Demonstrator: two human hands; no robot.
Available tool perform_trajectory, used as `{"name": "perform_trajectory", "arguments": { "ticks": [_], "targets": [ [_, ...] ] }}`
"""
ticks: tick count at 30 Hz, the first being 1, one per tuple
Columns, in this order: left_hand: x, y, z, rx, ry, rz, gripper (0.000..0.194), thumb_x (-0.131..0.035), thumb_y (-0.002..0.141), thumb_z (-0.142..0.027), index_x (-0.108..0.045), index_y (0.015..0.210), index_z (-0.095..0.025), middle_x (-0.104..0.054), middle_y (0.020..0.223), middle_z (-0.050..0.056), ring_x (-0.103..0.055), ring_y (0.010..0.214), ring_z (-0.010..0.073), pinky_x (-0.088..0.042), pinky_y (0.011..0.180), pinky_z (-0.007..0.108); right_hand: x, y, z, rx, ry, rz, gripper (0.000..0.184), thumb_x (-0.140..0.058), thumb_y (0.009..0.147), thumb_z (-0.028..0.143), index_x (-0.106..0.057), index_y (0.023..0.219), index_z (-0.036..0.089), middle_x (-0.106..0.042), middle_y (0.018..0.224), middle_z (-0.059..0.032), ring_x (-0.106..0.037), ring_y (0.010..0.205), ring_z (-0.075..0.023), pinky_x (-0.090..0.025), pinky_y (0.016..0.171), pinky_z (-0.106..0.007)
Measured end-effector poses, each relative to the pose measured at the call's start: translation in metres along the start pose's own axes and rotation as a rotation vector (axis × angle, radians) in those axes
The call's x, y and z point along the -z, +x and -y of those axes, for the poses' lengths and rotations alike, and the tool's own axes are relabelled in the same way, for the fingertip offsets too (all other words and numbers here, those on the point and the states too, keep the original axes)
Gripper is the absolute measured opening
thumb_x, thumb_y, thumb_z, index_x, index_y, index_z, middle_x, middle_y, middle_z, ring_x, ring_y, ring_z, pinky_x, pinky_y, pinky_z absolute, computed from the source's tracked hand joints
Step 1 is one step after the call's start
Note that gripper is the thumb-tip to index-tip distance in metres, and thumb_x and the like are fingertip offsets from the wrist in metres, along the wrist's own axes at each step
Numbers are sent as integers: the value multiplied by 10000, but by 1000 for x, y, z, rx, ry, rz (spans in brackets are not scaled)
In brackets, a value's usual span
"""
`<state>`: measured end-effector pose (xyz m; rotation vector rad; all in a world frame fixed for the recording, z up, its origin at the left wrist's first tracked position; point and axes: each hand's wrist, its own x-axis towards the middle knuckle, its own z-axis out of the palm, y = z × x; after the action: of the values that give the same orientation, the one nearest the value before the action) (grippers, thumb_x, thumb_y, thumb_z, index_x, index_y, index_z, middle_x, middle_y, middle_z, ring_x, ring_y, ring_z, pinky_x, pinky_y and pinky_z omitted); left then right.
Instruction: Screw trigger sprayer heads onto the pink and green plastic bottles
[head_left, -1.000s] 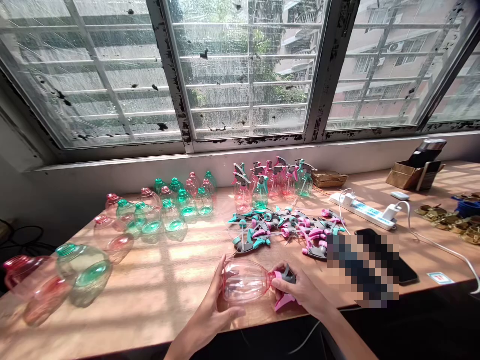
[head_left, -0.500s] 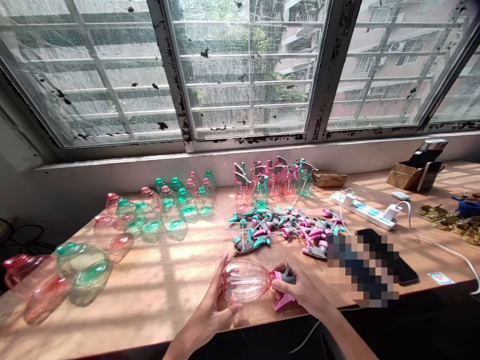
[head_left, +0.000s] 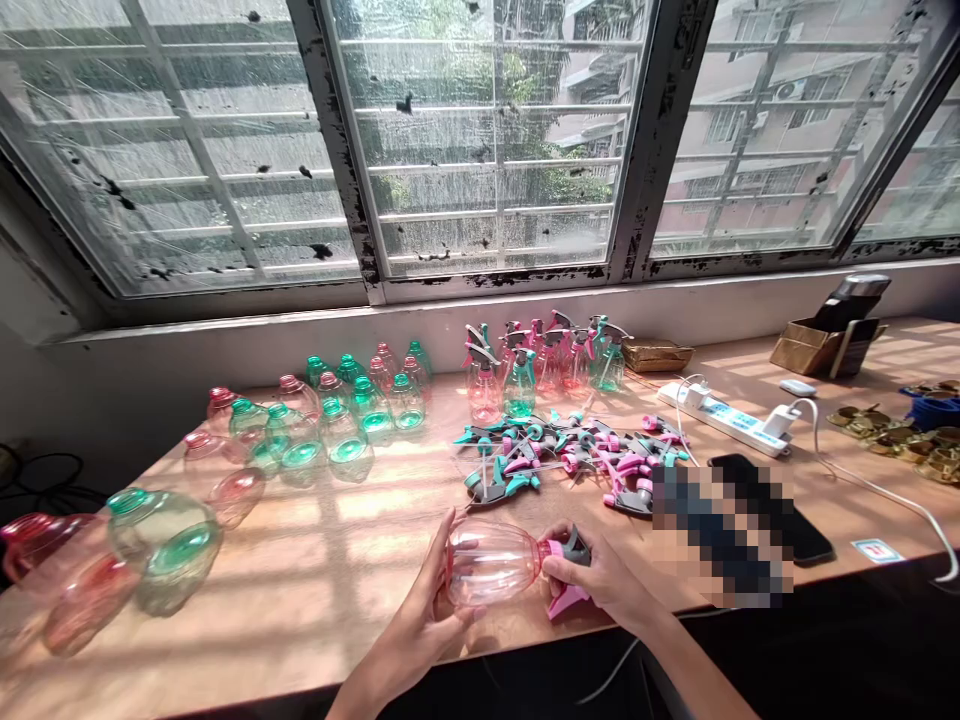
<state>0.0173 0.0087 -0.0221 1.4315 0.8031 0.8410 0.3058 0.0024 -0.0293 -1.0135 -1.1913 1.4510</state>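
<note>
A clear pink spray bottle (head_left: 495,563) lies on its side between my hands, above the near edge of the table. My left hand (head_left: 431,605) holds it round the base, thumb below and fingers behind. At the neck, my right hand (head_left: 589,578) grips the pink and grey trigger sprayer head (head_left: 570,598), which sits against the bottle's mouth. Whether the collar is fully threaded cannot be seen. Just beyond my hands lies a pile of loose trigger sprayer heads (head_left: 540,455) in pink, teal and grey.
Open pink and green bottles (head_left: 345,435) stand at the left. Several bottles with sprayers (head_left: 551,360) stand by the window wall. To the right are a white power strip (head_left: 724,420) with cables, a black phone (head_left: 772,510), a cardboard box (head_left: 825,345) and gold-coloured pieces (head_left: 892,435).
My hands stay almost still around the bottle and sprayer head. The whole view shifts very slightly; nothing on the table has visibly moved.
</note>
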Motion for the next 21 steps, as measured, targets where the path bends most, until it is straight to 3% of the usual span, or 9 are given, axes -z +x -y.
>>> {"name": "perform_trajectory", "arguments": {
  "ticks": [4, 10, 16, 21],
  "targets": [
    [-1, -1, -1, 14, -4, 11, 1026, -812, 939, -427, -120, 1696, -483, -136, 1835, 21, -241, 1641, 376, -294, 1318, 520, 0, 0, 0, -10, 9, 1, 482, -911, 784, 549, -643, 974, 197, -731, 640, 39, -700, 590, -181, -554, 593, -303],
    [-1, -1, -6, 31, 0, 24, 989, -802, 952, -364, -168, 1710, -408, -203, 1820, 62, -215, 1656, 367, -208, 1348, 556, -1, -1, 0, -13, 19, 17, 480, -916, 784, 540, -643, 979, 197, -753, 658, 24, -708, 600, -187, -567, 600, -312],
    [0, 1, 2, 7, 2, 6, 1041, -795, 951, -367, -83, 1705, -458, -43, 1849, -3, -42, 1693, 333, -50, 1367, 523, -1, -2, 5, -4, -26, -6, 468, -899, 790, 562, -654, 974, 208, -754, 654, 24, -716, 593, -208, -574, 600, -337],
    [0, 0, 3, 32, 0, 4, 1119, -836, 916, -383, -45, 1705, -454, -77, 1846, 29, -116, 1681, 372, -108, 1362, 548, -2, -2, 4, -9, -14, -14, 506, -913, 763, 583, -645, 970, 207, -757, 645, 18, -723, 602, -215, -591, 600, -333]
  ]
}}
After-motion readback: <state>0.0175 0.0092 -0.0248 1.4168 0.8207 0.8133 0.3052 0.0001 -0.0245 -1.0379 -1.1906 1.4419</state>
